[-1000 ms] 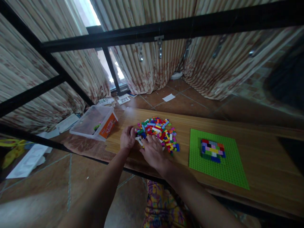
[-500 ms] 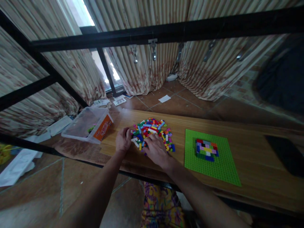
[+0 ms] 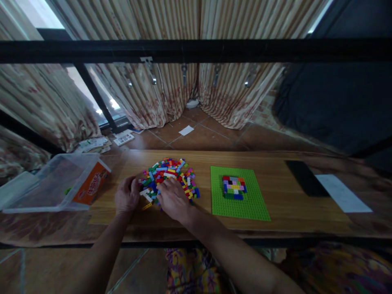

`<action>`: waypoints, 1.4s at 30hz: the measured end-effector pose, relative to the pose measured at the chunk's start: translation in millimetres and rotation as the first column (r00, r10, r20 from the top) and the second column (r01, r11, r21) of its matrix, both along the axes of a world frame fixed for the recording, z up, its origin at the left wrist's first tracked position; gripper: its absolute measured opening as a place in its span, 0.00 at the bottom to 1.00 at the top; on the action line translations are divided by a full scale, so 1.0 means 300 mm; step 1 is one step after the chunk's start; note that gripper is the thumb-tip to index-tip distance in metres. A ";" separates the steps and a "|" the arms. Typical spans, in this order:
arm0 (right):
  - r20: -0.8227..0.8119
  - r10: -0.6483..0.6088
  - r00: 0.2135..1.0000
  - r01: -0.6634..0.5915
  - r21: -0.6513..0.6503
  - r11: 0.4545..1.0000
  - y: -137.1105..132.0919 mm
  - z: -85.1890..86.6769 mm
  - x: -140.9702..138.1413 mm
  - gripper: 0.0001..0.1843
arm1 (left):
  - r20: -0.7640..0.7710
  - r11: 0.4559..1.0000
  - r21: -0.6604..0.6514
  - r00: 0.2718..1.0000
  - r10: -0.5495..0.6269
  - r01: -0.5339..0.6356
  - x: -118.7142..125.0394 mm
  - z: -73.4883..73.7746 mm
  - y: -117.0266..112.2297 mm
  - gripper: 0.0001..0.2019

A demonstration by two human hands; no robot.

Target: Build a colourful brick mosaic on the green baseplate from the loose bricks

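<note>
A heap of small coloured toy bricks (image 3: 176,165) lies on the wooden board. At its left edge rests my left hand (image 3: 127,196), its fingers curled in; anything between them is hidden. My right hand (image 3: 174,199) reaches over the near side of the heap, thumb and fingers apart among the bricks, with the fingertips partly hidden. A yellow brick (image 3: 147,206) lies between my hands, in front of the heap. To the right sits a green studded baseplate (image 3: 245,211), bearing a compact patch of multicoloured bricks (image 3: 234,188).
A clear plastic box (image 3: 58,175) with an orange label stands at the left, a green piece inside. A black flat slab (image 3: 306,178) and a white sheet (image 3: 344,194) lie at the right. A dark metal bar (image 3: 196,51) crosses in front of the curtains.
My view has turned to the right, so the white sheet now shows. Both hands stay at the heap. The yellow brick now lies apart, nearer the board's front edge.
</note>
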State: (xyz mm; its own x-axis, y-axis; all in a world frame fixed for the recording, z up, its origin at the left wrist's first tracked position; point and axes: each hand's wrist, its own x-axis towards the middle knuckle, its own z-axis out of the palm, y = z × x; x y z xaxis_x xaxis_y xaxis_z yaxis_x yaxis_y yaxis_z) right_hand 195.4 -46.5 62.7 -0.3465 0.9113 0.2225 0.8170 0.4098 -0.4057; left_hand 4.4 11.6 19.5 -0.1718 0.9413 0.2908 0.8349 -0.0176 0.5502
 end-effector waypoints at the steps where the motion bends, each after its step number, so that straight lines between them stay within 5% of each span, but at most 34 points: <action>1: -0.059 -0.013 0.998 0.014 0.004 1.000 -0.009 0.006 0.009 0.10 | -0.004 1.000 0.000 1.000 -0.004 0.004 0.000 0.002 0.000 0.18; 4: -0.310 -0.079 0.947 0.075 -0.025 0.997 -0.043 0.014 0.047 0.15 | -0.008 1.000 0.002 1.000 -0.006 0.006 -0.001 0.003 0.001 0.18; 6: -0.522 -0.145 0.841 0.108 -0.101 0.989 -0.069 0.005 0.085 0.16 | -0.008 1.000 0.011 1.000 -0.005 0.005 -0.002 0.002 0.002 0.18; 8: -0.744 -0.224 0.630 0.067 -0.235 0.970 -0.100 -0.008 0.129 0.16 | -0.015 1.000 0.011 1.000 0.002 -0.002 -0.001 0.004 0.002 0.17; 12: -0.928 -0.370 0.037 -0.203 -0.369 0.907 -0.176 -0.020 0.225 0.17 | -0.024 1.000 -0.013 1.000 0.011 -0.011 0.005 0.009 0.000 0.18; 14: -0.907 -0.409 -0.097 -0.229 -0.379 0.896 -0.211 -0.014 0.267 0.17 | -0.017 1.000 -0.020 1.000 0.001 -0.001 0.006 0.010 0.000 0.19; 16: -0.891 -0.432 -0.139 -0.222 -0.397 0.891 -0.238 -0.005 0.298 0.16 | -0.013 1.000 -0.021 1.000 -0.006 0.006 0.004 0.008 0.002 0.19; 23: -0.889 -0.438 -0.131 -0.169 -0.415 0.894 -0.266 0.009 0.339 0.16 | -0.027 1.000 -0.012 1.000 0.000 -0.001 0.003 0.011 0.001 0.18; 27: -0.870 -0.491 -0.051 -0.107 -0.484 0.869 -0.285 -0.013 0.356 0.17 | -0.029 0.999 -0.031 1.000 0.010 -0.011 0.011 0.021 -0.003 0.18; 30: -0.840 -0.535 0.092 0.013 -0.536 0.844 -0.322 -0.052 0.384 0.17 | -0.040 0.998 -0.045 0.999 0.030 -0.032 0.014 0.023 -0.004 0.18; 36: -0.649 -0.558 0.518 0.315 -0.462 0.829 -0.446 -0.096 0.526 0.18 | -0.057 0.995 -0.086 0.998 0.040 -0.044 0.009 0.013 0.002 0.19; 42: -0.443 -0.602 0.664 0.548 -0.259 0.795 -0.492 -0.093 0.717 0.19 | -0.063 0.993 -0.108 0.997 0.039 -0.045 0.013 0.021 0.000 0.21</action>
State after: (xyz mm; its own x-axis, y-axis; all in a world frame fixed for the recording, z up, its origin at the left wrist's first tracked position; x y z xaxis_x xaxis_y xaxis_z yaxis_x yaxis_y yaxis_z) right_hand 410.3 -194.2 34.8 0.3825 0.9176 0.1083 0.5610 -0.1376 -0.8163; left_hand 8.3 11.6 25.7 -0.1970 0.9603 0.1973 0.8653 0.0757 0.4956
